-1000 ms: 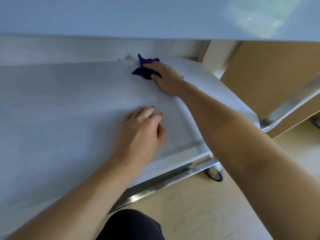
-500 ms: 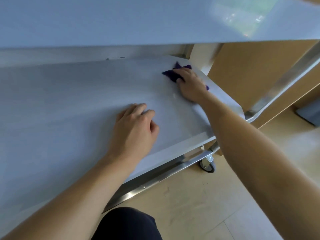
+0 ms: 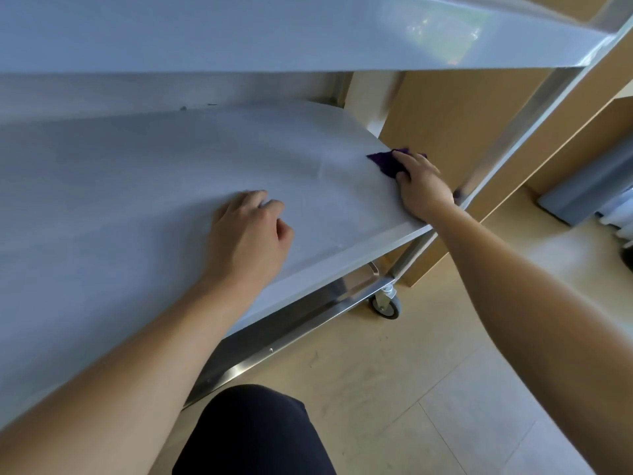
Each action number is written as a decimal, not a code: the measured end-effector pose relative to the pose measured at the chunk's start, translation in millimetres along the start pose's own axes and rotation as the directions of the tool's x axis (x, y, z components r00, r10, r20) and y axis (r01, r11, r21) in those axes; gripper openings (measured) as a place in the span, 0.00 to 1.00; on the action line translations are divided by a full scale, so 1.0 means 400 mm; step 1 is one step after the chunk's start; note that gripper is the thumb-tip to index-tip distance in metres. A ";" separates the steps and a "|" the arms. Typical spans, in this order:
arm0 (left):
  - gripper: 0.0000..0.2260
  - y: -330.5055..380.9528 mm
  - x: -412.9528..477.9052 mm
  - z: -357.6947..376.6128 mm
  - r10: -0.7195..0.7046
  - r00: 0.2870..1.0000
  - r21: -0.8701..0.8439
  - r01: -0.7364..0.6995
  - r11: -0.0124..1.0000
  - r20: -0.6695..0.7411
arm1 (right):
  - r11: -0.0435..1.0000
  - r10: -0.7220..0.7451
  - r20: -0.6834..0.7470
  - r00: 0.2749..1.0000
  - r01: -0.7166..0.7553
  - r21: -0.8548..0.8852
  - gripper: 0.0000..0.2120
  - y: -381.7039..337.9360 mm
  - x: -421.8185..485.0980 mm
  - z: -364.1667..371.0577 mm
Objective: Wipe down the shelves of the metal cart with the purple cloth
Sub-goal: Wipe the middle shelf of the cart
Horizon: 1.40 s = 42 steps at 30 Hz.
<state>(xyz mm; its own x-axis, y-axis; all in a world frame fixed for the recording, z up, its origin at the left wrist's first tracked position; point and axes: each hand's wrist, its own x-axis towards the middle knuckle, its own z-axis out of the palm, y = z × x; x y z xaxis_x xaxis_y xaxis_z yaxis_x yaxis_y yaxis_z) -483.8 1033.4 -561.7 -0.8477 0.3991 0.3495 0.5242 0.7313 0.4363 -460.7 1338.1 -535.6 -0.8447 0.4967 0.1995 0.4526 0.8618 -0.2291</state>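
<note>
The metal cart's middle shelf (image 3: 137, 186) is a wide, pale steel surface below the top shelf (image 3: 274, 32). The purple cloth (image 3: 385, 162) lies near the shelf's right edge, mostly covered by my right hand (image 3: 419, 185), which presses it down with fingers laid over it. My left hand (image 3: 251, 234) rests palm down on the middle of the shelf, fingers slightly bent, holding nothing. Only the cloth's far left part shows past my fingers.
A steel upright post (image 3: 513, 128) runs along the cart's right side. Below the shelf are the lower rail (image 3: 291, 330) and a caster wheel (image 3: 387, 303) on the tan floor. A wooden cabinet (image 3: 445, 125) stands behind. My dark-clad knee (image 3: 253, 433) is at the bottom.
My right hand slid the purple cloth from the back middle of the shelf rightward and toward me to the right edge. My left hand stayed resting on the shelf.
</note>
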 end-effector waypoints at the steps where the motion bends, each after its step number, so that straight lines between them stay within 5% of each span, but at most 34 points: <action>1: 0.14 0.001 0.001 0.001 0.003 1.000 0.009 -0.003 1.000 0.007 | 1.000 0.025 -0.006 1.000 -0.025 -0.006 0.22 -0.016 -0.017 0.001; 4: 0.14 0.002 0.000 -0.004 0.000 1.000 0.012 0.000 1.000 0.009 | 0.999 0.047 -0.045 0.998 -0.046 0.029 0.24 -0.142 -0.104 0.029; 10: 0.14 -0.001 -0.006 -0.012 0.003 1.000 -0.014 -0.003 1.000 -0.006 | 0.961 -0.245 -0.052 0.968 0.249 0.122 0.23 -0.268 -0.229 0.080; 16: 0.15 0.010 -0.007 -0.004 0.002 1.000 -0.022 -0.002 1.000 -0.007 | 1.000 0.004 0.007 1.000 -0.004 0.030 0.23 -0.030 -0.090 -0.009; 20: 0.14 0.013 -0.001 0.001 0.011 1.000 0.013 -0.011 1.000 0.007 | 0.999 0.030 -0.019 0.999 -0.030 -0.014 0.23 -0.063 -0.116 -0.004; 27: 0.10 0.001 0.006 -0.009 0.029 1.000 -0.009 -0.029 1.000 -0.006 | 0.904 -0.421 -0.009 0.907 0.420 0.082 0.24 -0.311 -0.307 0.069; 35: 0.16 0.003 -0.002 -0.004 -0.005 0.999 -0.096 0.001 0.995 -0.038 | 0.992 -0.120 0.062 0.991 0.119 0.030 0.24 -0.152 -0.048 0.041; 42: 0.14 0.006 0.004 0.000 -0.008 1.000 -0.038 0.007 0.999 -0.023 | 0.991 -0.134 0.081 0.988 0.133 0.019 0.24 -0.228 0.055 0.080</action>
<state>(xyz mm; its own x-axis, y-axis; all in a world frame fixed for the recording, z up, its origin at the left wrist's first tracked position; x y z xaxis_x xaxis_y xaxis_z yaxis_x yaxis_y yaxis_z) -483.8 1035.9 -560.0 -0.8496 0.3809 0.3648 0.5212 0.7122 0.4702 -529.5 1267.1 -540.7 -0.9182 0.3666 0.1501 0.3308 0.9180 -0.2190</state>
